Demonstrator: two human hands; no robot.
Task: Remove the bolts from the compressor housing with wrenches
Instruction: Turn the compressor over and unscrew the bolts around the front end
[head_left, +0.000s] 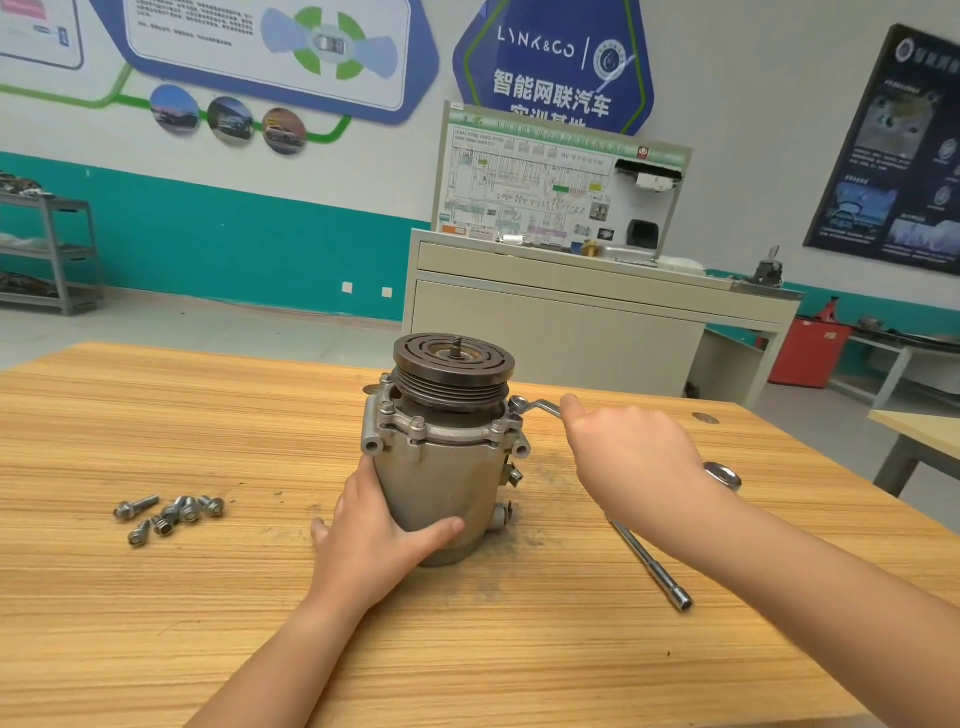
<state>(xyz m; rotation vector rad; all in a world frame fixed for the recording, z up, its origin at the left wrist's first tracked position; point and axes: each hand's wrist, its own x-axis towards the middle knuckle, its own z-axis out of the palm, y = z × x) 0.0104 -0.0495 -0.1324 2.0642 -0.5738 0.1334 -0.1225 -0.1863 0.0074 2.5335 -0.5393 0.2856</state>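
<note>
While our left hand (374, 545) wraps fingers and thumb round the lower compressor housing (441, 478), upright on the wooden table (156, 597), our right hand (634, 452) curls round the wrench (537, 406), whose ring end meets the housing's right flange edge.

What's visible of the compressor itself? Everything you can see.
The compressor stands upright on the wooden table. Its body is a dull grey cast-metal cylinder, scuffed. On top sits a dark grooved pulley with a slotted clutch face and a short threaded stub at its centre. Below it a flanged collar with mounting ears carries several bolts, still in place. The left hand holds the lower body; the right hand holds a wrench set at the collar's right edge.
</note>
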